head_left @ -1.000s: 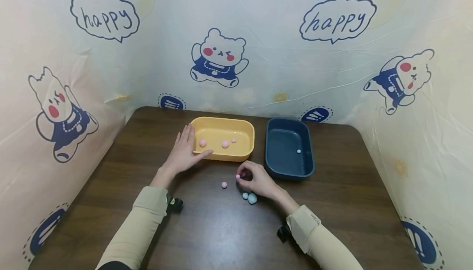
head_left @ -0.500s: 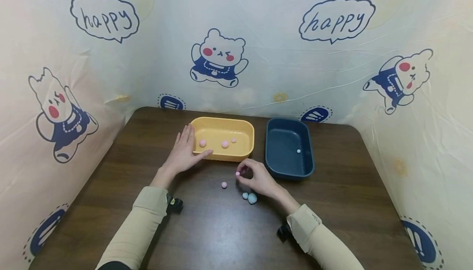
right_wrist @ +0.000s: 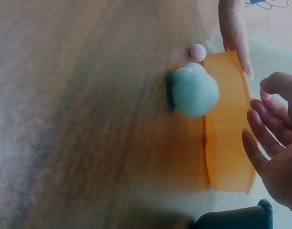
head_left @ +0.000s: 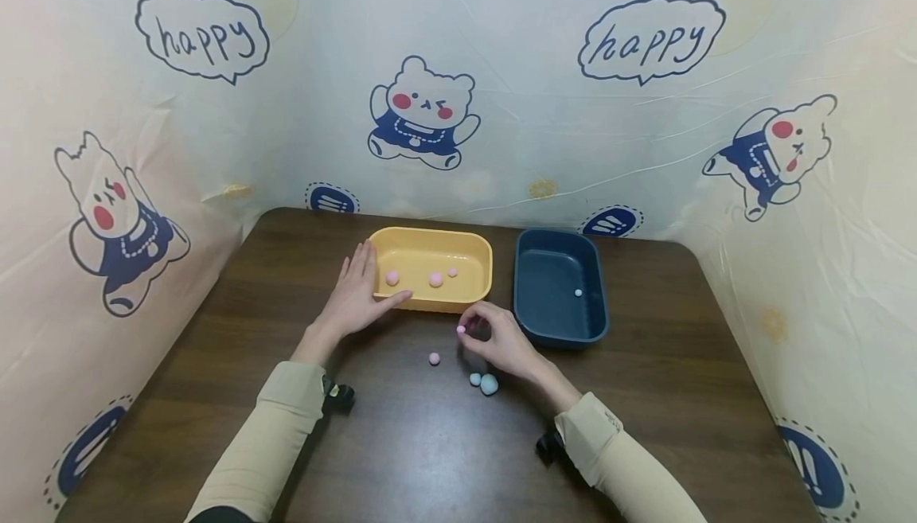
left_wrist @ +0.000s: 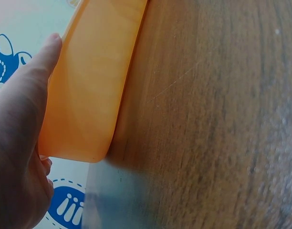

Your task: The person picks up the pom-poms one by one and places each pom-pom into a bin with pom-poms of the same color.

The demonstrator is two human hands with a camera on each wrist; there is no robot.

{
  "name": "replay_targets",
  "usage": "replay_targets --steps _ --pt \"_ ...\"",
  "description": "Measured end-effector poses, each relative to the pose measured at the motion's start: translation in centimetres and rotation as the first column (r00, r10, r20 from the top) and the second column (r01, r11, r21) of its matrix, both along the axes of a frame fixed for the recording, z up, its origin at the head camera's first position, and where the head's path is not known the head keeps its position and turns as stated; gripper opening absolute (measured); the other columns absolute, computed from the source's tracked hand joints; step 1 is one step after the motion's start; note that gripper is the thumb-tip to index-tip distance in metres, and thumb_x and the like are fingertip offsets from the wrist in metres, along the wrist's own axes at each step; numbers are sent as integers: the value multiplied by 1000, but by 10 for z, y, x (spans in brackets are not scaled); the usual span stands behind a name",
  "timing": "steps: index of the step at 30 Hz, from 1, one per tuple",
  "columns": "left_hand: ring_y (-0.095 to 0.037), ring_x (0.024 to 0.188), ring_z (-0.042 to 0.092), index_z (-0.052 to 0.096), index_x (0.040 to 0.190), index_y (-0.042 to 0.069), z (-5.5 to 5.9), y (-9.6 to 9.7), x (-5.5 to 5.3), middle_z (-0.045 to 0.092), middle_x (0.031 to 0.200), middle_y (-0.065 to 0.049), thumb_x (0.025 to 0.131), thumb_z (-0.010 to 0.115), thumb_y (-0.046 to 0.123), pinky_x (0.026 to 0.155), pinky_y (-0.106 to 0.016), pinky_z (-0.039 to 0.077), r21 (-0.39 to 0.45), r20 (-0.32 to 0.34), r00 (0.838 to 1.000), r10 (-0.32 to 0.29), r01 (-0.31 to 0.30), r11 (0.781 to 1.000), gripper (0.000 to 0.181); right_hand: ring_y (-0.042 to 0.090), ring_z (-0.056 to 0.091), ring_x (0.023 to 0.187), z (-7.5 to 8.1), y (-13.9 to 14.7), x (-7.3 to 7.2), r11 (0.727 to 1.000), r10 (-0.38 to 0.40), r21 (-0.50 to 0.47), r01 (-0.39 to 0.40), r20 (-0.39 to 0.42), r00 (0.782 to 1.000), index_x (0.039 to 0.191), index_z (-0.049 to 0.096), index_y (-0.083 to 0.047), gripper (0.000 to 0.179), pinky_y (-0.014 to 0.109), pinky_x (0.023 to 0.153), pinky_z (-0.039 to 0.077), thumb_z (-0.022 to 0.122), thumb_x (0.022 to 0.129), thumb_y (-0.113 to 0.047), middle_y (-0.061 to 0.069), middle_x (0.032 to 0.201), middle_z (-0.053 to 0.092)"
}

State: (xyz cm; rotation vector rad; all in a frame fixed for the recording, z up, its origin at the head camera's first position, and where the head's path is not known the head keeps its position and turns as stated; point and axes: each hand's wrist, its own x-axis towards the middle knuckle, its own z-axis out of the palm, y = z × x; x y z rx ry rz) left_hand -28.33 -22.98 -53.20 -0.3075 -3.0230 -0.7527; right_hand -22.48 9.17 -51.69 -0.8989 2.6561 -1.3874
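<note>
My left hand (head_left: 353, 298) lies along the left end of the yellow tray (head_left: 464, 288), fingers straight and thumb over the front rim. In the left wrist view the thumb stretches along the tray's orange-looking wall (left_wrist: 91, 90). Between thumb and fingertips my right hand (head_left: 504, 342) pinches a small pink ball (head_left: 461, 329), raised just in front of the tray's right front corner. On the table nearby sit a loose pink ball (head_left: 434, 359) and two light blue balls, a smaller one (head_left: 476, 380) and a larger one (head_left: 489, 384). Inside the yellow tray are three pink balls (head_left: 435, 279).
To the right of the yellow tray stands a dark blue tray (head_left: 548, 320) with one small pale blue ball (head_left: 578, 293) in it. Both trays are near the far edge of the brown table (head_left: 430, 459). A printed curtain (head_left: 516, 141) hangs around the back and sides.
My right hand has risen slightly and moved toward the yellow tray with the pink ball pinched in it. The left hand stays on the tray.
</note>
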Motion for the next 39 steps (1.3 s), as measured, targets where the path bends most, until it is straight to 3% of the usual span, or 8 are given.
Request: replay_targets --steps 7,18,30,39 --pt "-39 175 -3 -5 174 -2 -1 0 0 -4 186 -23 94 60 84 142 -61 1 -8 -4 1000 -1 1 1000 134 20 71 97 4 -2 -4 1000 -21 -17 20 -14 1000 108 73 -8 12 38 93 65 80 99 -6 7 104 75" --pt "-40 175 -2 -4 174 -2 0 1 1 -9 186 -19 95 60 84 142 -61 1 -1 -6 1000 -5 5 1000 134 20 70 95 5 -5 -10 999 -35 -40 34 -46 998 106 73 -8 8 39 89 65 78 100 -6 7 102 75" --pt "-40 175 -2 -5 174 -2 -1 -1 0 -9 186 -19 95 60 84 142 -62 1 5 -12 1000 -7 7 1000 134 32 72 97 10 -8 -29 992 -106 -68 103 -35 994 105 73 -5 7 55 91 65 78 101 -7 12 102 74" --pt "-40 175 -1 -5 174 -1 -2 -1 0 -9 186 -17 94 59 85 142 -60 1 2 -8 1000 4 -4 1000 134 25 70 97 13 -12 -44 989 -143 -52 139 -73 987 104 74 -7 7 41 84 64 79 100 -9 11 101 74"
